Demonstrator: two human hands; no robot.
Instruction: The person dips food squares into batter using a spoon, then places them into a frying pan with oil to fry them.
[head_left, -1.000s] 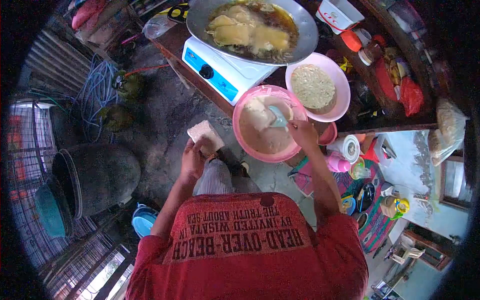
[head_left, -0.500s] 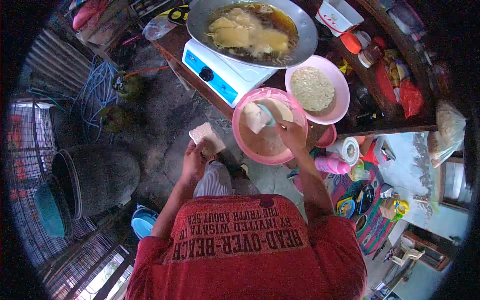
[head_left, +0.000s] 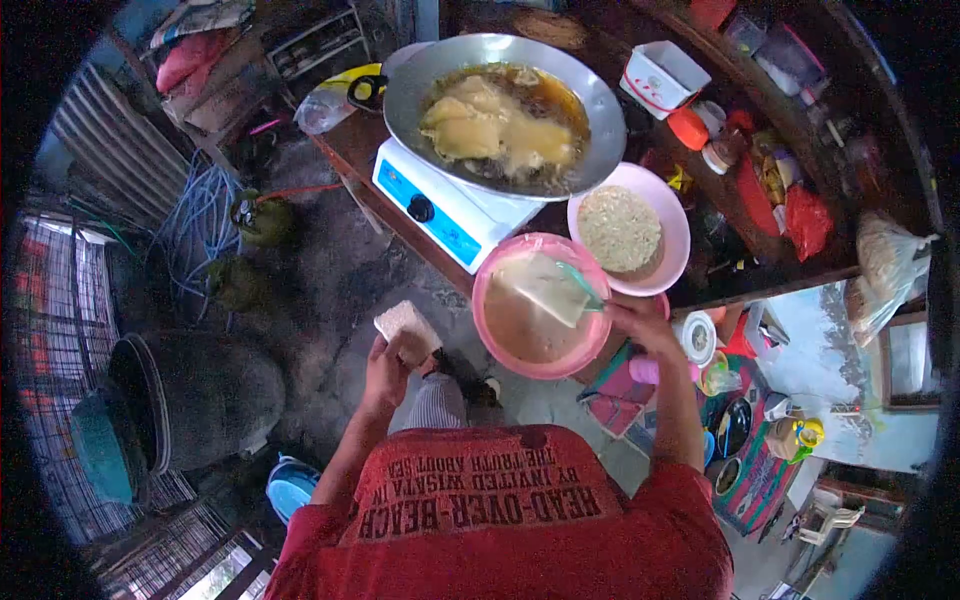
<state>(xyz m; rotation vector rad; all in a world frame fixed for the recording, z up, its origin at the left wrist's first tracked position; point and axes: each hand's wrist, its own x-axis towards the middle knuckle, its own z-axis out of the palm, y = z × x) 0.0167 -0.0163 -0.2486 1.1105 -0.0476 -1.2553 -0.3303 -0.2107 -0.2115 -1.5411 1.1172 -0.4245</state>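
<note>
My left hand (head_left: 387, 362) holds a pale rectangular slab (head_left: 404, 326) out to the left of the counter, above the ground. My right hand (head_left: 636, 317) grips a light blue spoon (head_left: 580, 281) at the right rim of a pink bowl of batter (head_left: 491, 278). A batter-coated slab (head_left: 545, 287) rests lifted on the spoon over the bowl. Behind it, a metal wok (head_left: 600, 105) with oil and frying pieces sits on a white and blue stove (head_left: 440, 212).
A pink bowl (head_left: 675, 215) holding a stack of round pale slabs stands right of the wok. Jars, packets and a white tub (head_left: 664, 75) crowd the wooden counter behind. Dark pots (head_left: 215, 385) and blue hoses (head_left: 195, 195) lie on the ground at left.
The right hand has drawn the spoon toward the bowl's right rim, lifting the coated slab out of the batter. The view has shifted down slightly. The left hand keeps its slab.
</note>
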